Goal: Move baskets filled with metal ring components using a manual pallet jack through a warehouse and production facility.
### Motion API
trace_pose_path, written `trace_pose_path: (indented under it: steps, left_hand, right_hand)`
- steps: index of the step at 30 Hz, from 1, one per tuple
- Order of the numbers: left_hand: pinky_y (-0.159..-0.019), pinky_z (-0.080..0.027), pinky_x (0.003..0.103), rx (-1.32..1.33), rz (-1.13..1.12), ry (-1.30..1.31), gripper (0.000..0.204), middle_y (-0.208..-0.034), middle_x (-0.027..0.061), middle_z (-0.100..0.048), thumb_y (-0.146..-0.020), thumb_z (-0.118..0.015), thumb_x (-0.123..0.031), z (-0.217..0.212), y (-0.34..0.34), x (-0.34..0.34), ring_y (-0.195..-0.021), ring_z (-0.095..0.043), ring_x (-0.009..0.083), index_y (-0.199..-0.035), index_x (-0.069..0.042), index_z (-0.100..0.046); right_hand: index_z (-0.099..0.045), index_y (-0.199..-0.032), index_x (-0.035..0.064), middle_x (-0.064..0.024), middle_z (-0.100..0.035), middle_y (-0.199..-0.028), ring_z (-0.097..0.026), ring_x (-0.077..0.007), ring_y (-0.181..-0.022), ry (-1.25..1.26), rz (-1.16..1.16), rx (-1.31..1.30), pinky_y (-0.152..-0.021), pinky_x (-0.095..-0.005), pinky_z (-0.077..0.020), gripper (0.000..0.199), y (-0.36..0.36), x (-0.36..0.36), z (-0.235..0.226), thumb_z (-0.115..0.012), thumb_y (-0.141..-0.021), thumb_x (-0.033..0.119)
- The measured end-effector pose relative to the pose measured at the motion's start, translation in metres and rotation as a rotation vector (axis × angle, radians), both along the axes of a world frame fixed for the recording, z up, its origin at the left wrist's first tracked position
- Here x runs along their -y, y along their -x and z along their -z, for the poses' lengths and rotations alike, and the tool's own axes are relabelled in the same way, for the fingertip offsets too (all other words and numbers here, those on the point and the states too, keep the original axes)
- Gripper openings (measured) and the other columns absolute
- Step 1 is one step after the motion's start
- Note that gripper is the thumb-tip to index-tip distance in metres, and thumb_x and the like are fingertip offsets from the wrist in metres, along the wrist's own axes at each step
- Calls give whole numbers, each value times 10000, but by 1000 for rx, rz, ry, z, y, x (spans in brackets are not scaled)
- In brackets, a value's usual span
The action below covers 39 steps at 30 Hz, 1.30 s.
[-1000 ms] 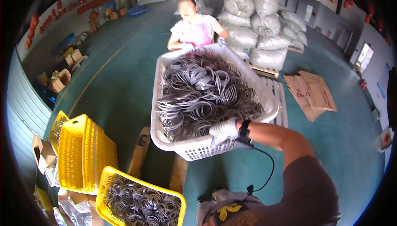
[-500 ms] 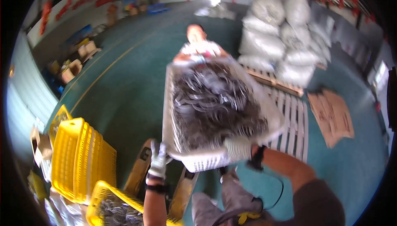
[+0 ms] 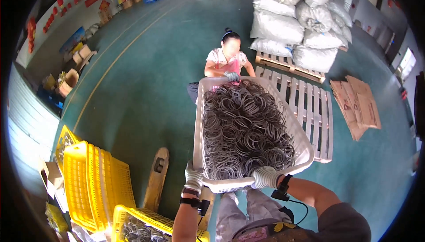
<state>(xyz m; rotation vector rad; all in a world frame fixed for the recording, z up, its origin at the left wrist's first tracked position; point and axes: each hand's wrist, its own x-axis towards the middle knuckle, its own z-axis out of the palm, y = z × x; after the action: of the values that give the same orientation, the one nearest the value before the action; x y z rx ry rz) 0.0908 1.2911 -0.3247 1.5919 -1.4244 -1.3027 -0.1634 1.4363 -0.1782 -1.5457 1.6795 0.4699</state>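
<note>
A white plastic basket [image 3: 199,122] is heaped with dark thin rings [image 3: 248,127], tangled in loose coils. At its near left corner my left hand [image 3: 194,176], in a pale knit glove, is closed on the rim. My right hand [image 3: 264,177], in a striped glove, grips the near rim with its fingers curled over the inside, close to the rings. The undersides of both grips are hidden. Beyond the far rim a person [image 3: 226,58] crouches, with a gloved hand [image 3: 231,76] at the basket's far edge.
Stacked yellow baskets [image 3: 95,180] stand at left, beside a yellow basket [image 3: 146,217] holding rings. A pallet jack fork [image 3: 157,180] lies near my left arm. Slatted pallets [image 3: 325,122], bulging white sacks [image 3: 279,25] and flattened cardboard [image 3: 356,107] are at right.
My left hand, apart from the basket with fingers spread before, has closed on its near left corner. The basket sits farther right and lower in view. My right hand keeps its rim hold.
</note>
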Motion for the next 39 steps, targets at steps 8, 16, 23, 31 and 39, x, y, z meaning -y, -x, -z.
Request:
trace_pose_path:
  steps: [8,16,23,31,39]
  left_hand:
    - [-789,-476,308,-91,-18,-288,590,-1028,109,-593,-641,-665,-16,60,-16,-60,-868,-579,213,-1191,-1,-454]
    - [-891,-428,262,368,378,322,629,-1142,115,-551,-685,-648,32,131,-106,-91,-997,-543,214,-1263,-1,-402]
    - [-712,-491,297,-38,-90,-303,488,-934,82,-616,-710,-613,50,55,-62,-113,-794,-582,198,-1171,-35,-477]
    - [-607,-477,241,26,35,-167,344,-798,43,-601,-724,-614,51,79,-62,-117,-679,-562,135,-1039,-40,-508]
    - [-776,-479,318,-174,-54,-283,560,-982,102,-603,-666,-627,60,13,-54,-132,-854,-576,217,-1196,-2,-458]
  right_hand:
    - [-687,-885,60,-147,-666,-819,-649,-291,-802,17,-70,-5,-690,-401,-513,295,4,-51,40,-605,-662,236]
    - [-684,-900,66,-137,-667,-817,-649,-284,-783,-55,-89,77,-676,-400,-512,316,-36,-64,32,-612,-693,294]
    - [-684,-895,58,-135,-667,-808,-647,-288,-773,-10,-84,50,-678,-413,-512,300,-31,-89,57,-615,-671,246]
    - [-684,-867,42,-157,-660,-788,-644,-317,-773,-8,-45,16,-675,-422,-510,285,-28,-91,50,-587,-648,197]
    - [-681,-914,61,-145,-665,-841,-641,-315,-814,-23,-13,21,-693,-431,-509,314,-37,-100,32,-617,-679,258]
